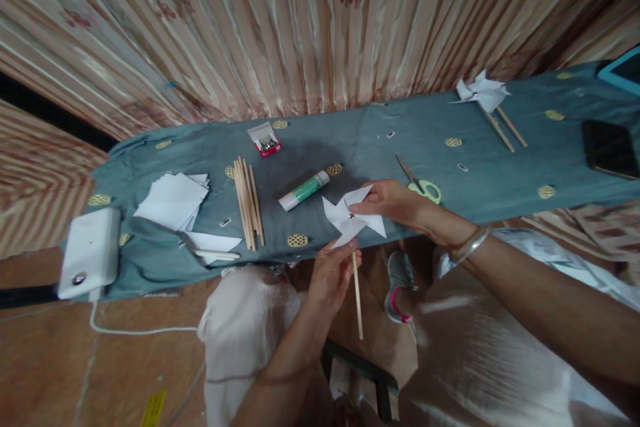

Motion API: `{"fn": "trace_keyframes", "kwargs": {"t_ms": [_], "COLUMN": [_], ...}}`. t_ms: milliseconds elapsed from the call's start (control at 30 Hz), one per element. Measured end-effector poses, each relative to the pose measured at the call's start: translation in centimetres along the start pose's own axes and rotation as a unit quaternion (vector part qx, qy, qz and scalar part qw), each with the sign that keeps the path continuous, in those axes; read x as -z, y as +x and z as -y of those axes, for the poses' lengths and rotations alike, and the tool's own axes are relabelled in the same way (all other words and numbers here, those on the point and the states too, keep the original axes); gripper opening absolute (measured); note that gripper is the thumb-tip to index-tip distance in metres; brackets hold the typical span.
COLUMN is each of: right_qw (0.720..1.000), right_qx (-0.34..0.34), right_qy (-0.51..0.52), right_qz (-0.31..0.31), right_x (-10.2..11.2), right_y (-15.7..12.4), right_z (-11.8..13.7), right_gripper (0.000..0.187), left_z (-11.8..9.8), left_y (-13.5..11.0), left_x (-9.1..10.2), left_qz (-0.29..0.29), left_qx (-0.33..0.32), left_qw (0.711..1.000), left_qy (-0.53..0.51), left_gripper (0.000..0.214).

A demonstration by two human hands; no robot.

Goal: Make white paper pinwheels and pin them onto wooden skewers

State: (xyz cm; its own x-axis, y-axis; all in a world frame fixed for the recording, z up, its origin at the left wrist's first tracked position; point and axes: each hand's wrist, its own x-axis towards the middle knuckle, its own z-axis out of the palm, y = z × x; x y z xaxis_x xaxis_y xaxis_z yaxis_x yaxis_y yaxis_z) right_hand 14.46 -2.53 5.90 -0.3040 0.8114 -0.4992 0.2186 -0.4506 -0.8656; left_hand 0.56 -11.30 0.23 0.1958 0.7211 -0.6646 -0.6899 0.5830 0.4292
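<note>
A white paper pinwheel (343,223) with a shiny pin at its centre is held between my hands at the table's front edge. Its wooden stick (358,300) points down toward the floor. My left hand (333,273) pinches the stick just under the paper blades. From the right, my right hand (393,203) grips an upper blade beside the pin, thumb on the paper. Just behind the pinwheel lies a green and white glue stick (305,191). Scissors with pale green handles (426,191) rest beyond my right wrist.
Wooden sticks (246,203) lie left of the glue stick, near an open red box of pins (267,141). Paper sheets (173,201) and a white power bank (93,250) are farther left. Other pinwheels (483,93) and a dark phone (610,148) lie on the right.
</note>
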Motion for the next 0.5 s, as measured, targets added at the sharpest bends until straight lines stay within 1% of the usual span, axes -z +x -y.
{"fn": "trace_keyframes", "kwargs": {"t_ms": [100,167,267,367,500], "right_qw": [0.998,0.995,0.988,0.975,0.956], "right_qx": [0.023,0.042,0.073,0.102,0.121], "right_qy": [0.050,0.082,0.128,0.183,0.237], "right_qz": [-0.031,-0.038,-0.052,-0.077,-0.120], "right_x": [0.0,0.0,0.2,0.8,2.1], "right_y": [-1.3,-2.0,-2.6,-2.5,-2.0], "right_z": [-0.3,-0.5,-0.7,-0.8,-1.3], "right_gripper": [0.027,0.035,0.040,0.043,0.043], "left_z": [-0.5,-1.0,-1.9,-2.9,-4.1], "left_y": [-0.5,-0.7,-0.8,-0.2,1.5], "left_x": [-0.7,-1.3,-2.5,-4.0,-6.2], "left_qz": [0.005,0.009,0.023,0.044,0.081], "left_qx": [-0.004,-0.008,-0.016,-0.033,-0.063], "left_qw": [1.000,1.000,0.999,0.997,0.991], "left_qy": [0.017,0.022,0.027,0.045,0.088], "left_gripper": [0.031,0.031,0.031,0.030,0.026]}}
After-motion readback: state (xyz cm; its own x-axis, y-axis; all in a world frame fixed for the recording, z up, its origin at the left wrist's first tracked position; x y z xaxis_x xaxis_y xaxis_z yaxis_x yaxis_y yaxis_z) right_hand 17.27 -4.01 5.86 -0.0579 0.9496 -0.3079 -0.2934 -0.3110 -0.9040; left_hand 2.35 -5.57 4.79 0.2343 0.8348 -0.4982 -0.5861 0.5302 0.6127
